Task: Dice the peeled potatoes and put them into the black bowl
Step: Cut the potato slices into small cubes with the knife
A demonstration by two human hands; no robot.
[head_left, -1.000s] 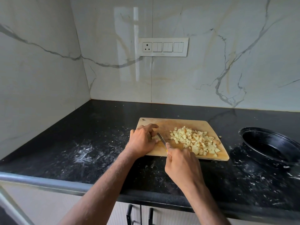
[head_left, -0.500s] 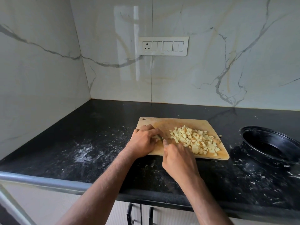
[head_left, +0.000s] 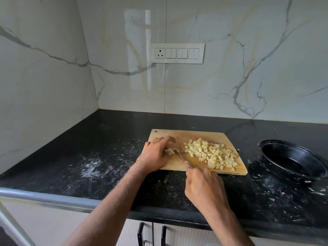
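Note:
A wooden cutting board [head_left: 213, 137] lies on the black counter. A heap of pale diced potato [head_left: 211, 153] covers its right half. My left hand [head_left: 154, 155] sits on the board's left side, fingers curled over a small piece of potato [head_left: 169, 151]. My right hand [head_left: 204, 187] grips a knife; its blade [head_left: 179, 155] angles up to the left and its tip meets the potato piece beside my left fingers. The handle is hidden in my fist. The black bowl [head_left: 291, 160] stands to the right of the board, and no potato shows inside it.
White smears and specks mark the black counter [head_left: 92, 167] left and right of the board. Marble walls close the back and left. A switch panel [head_left: 177, 53] is on the back wall. A metal rail [head_left: 44, 197] runs along the counter's front edge.
My right hand has drawn back towards me, and the knife blade shows again. Half a second ago it was pushed forward against my left fingers. My left hand has barely moved.

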